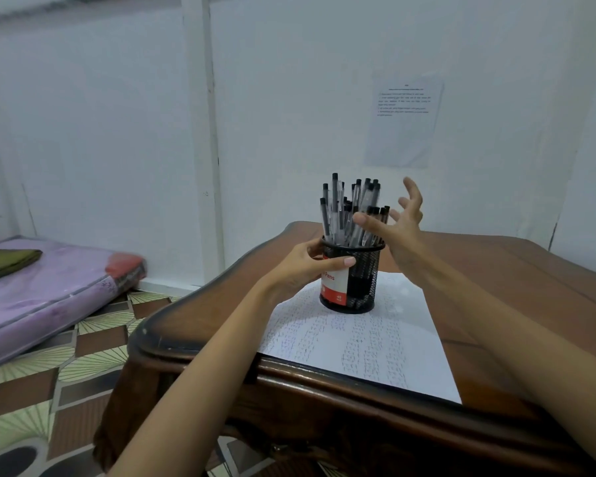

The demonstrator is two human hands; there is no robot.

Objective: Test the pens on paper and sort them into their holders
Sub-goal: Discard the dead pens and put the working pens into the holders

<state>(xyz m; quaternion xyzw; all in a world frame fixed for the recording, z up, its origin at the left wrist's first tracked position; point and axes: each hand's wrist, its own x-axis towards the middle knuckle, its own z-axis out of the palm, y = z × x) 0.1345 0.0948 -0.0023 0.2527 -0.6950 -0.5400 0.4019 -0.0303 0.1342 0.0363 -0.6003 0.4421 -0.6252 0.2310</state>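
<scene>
The left hand gripped the side of the black mesh holder, thumb across its label. The right hand hovered just beside the pens, fingers spread wide and holding nothing. The holder stood upright on the scribbled paper on the wooden table.

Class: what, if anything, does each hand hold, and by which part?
The left hand grips the mesh pen holder by its upper side, just below the rim. The right hand, fingers spread, holds nothing.
</scene>
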